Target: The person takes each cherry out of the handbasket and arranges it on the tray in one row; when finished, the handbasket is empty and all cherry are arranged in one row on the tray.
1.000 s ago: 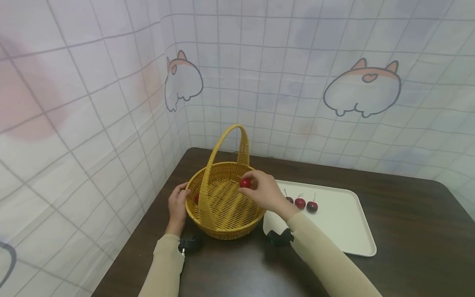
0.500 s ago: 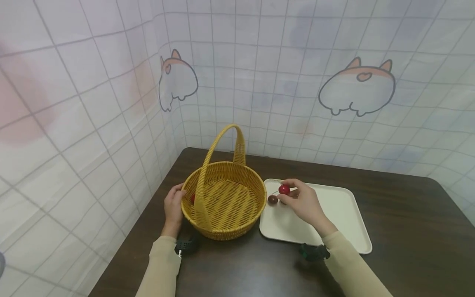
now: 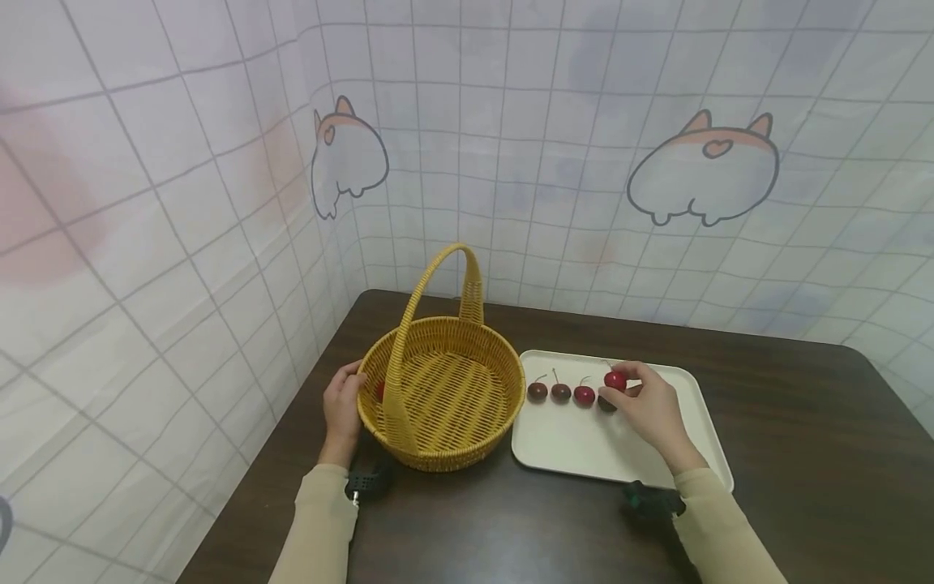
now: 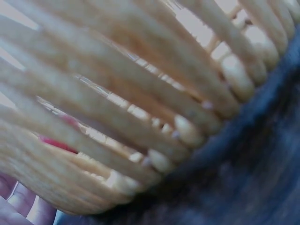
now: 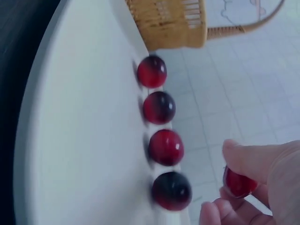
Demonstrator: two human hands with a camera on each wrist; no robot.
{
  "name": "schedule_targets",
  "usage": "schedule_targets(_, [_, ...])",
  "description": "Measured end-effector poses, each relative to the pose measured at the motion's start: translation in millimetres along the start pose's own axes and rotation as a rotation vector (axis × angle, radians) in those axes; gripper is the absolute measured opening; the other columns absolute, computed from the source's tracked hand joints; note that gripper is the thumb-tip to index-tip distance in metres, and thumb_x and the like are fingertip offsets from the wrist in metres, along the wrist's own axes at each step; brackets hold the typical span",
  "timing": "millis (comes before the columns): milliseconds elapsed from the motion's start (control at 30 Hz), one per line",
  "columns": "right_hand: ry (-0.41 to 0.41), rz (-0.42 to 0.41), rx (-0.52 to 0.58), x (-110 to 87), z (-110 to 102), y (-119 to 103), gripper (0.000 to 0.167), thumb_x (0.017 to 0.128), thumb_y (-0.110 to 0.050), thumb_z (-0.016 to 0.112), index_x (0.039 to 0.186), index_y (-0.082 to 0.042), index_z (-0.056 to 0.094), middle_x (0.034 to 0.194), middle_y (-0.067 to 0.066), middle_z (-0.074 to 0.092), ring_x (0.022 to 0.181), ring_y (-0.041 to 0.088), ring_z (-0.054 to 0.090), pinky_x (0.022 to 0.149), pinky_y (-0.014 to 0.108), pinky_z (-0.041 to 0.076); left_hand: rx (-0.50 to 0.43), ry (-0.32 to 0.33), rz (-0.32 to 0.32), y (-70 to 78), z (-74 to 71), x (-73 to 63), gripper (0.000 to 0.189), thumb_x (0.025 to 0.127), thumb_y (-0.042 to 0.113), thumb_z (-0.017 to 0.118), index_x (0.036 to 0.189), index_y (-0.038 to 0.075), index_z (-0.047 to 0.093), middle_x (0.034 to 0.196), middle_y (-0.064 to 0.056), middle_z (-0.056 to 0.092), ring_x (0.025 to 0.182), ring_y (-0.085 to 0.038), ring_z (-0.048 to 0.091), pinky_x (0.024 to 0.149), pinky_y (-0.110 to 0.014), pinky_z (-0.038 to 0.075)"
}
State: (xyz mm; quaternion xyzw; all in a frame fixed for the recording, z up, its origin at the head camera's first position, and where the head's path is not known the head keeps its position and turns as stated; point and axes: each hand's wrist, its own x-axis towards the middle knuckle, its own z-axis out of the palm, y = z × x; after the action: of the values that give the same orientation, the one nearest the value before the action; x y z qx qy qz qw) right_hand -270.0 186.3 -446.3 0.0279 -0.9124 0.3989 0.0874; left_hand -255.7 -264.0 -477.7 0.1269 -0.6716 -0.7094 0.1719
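Note:
In the head view my right hand [image 3: 652, 412] pinches a red cherry [image 3: 615, 380] between thumb and fingers, above the white tray [image 3: 576, 446]. A row of several dark red cherries [image 3: 560, 393] lies on that tray, the rightmost partly behind my hand. The right wrist view shows the held cherry [image 5: 238, 183] apart from the row. My left hand [image 3: 340, 412] holds the left rim of the yellow woven basket [image 3: 441, 462]. Inside the basket, near that rim, something red [image 3: 380, 391] shows, mostly hidden by the handle. Through the basket's slats the left wrist view shows red too.
The basket's tall arched handle [image 3: 403, 341] rises above its bowl. Everything stands on a dark brown table [image 3: 467, 519], with the basket just left of the tray. A gridded cloth [image 3: 540, 178] hangs behind and along the left side.
From above the basket, my right hand has moved right with the cherry, over the tray to the row's right end. My left hand stays at the basket rim.

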Motion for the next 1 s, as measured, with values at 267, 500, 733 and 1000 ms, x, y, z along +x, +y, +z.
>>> schedule_targets(267, [-0.055,0.163,0.012,-2.7,-9.7,27.5,0.048,0.084,-0.025,0.075,0.122,-0.002,0.055,0.12,0.02,0.06,0.095,0.028,0.058,0.068,0.028,0.045,0.025,-0.012,0.03,25.4,4.2,-16.0,0.034,0.096,0.01,0.046,0.123,-0.007,0.06,0.121,-0.022,0.06,0.088,-0.009,0.06,0.073,-0.018,0.05])
schedule_targets(500, [-0.081,0.226,-0.043,-4.4,-7.6,36.6,0.052,0.084,-0.026,0.075,0.123,0.0,0.053,0.116,0.022,0.059,0.1,0.032,0.051,0.076,0.035,0.041,0.018,-0.008,0.028,29.5,4.9,-19.3,0.035,0.096,0.01,0.046,0.123,-0.007,0.06,0.121,-0.021,0.06,0.091,-0.011,0.059,0.075,-0.017,0.049])
schedule_targets(733, [-0.106,0.205,-0.105,-3.2,-3.8,40.5,0.054,0.082,-0.029,0.076,0.12,0.001,0.054,0.114,0.022,0.058,0.1,0.034,0.049,0.078,0.041,0.039,0.003,0.002,0.027,16.1,3.4,-12.1,0.033,0.096,0.011,0.047,0.121,-0.005,0.061,0.117,-0.017,0.061,0.091,-0.014,0.06,0.074,-0.019,0.05])
schedule_targets(1000, [-0.097,0.178,-0.129,-4.0,0.1,43.4,0.055,0.081,-0.028,0.077,0.122,0.002,0.054,0.116,0.023,0.058,0.103,0.036,0.051,0.082,0.045,0.04,0.018,0.019,0.055,-4.7,2.1,-1.1,0.034,0.097,0.018,0.047,0.121,-0.001,0.062,0.119,-0.016,0.061,0.095,-0.014,0.059,0.077,-0.017,0.049])
